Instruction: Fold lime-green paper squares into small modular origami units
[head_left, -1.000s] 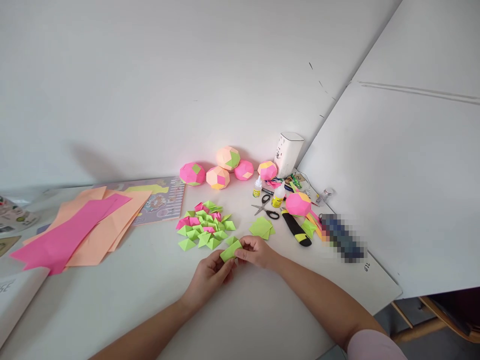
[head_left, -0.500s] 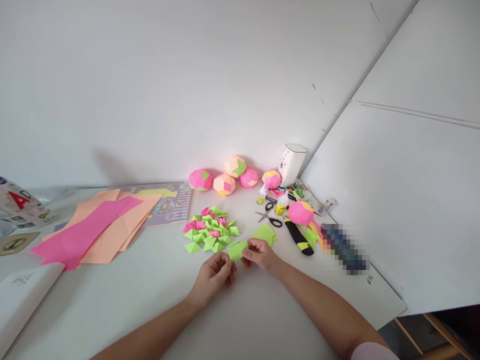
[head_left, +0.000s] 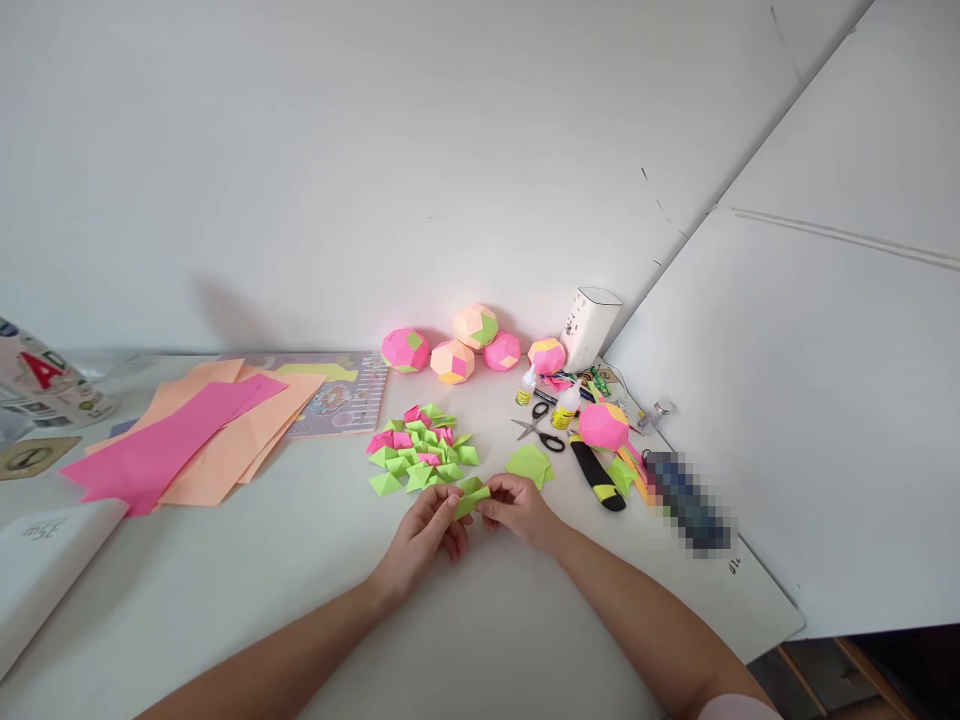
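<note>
A small piece of green paper (head_left: pixel 472 497), partly folded, is held between my two hands above the white table. My left hand (head_left: pixel 429 522) pinches its left end between thumb and fingers. Its right end is gripped by my right hand (head_left: pixel 517 508), thumb in front. Just beyond lies a pile of folded green and pink paper pieces (head_left: pixel 420 450). Flat green paper squares (head_left: pixel 529 464) rest behind my right hand.
Scissors (head_left: pixel 538 430), glue bottles (head_left: pixel 565 408) and a black-yellow cutter (head_left: pixel 597 474) lie to the right, near a pink paper ball (head_left: pixel 603 427). More paper balls (head_left: pixel 452 361) stand along the wall. Pink and orange sheets (head_left: pixel 187 435) spread at left beside a white roll (head_left: pixel 60 580).
The green paper was held flat toward me; now its near flap is raised and an inner fold shows. Both hands stay on it, and the camera view has shifted slightly.
</note>
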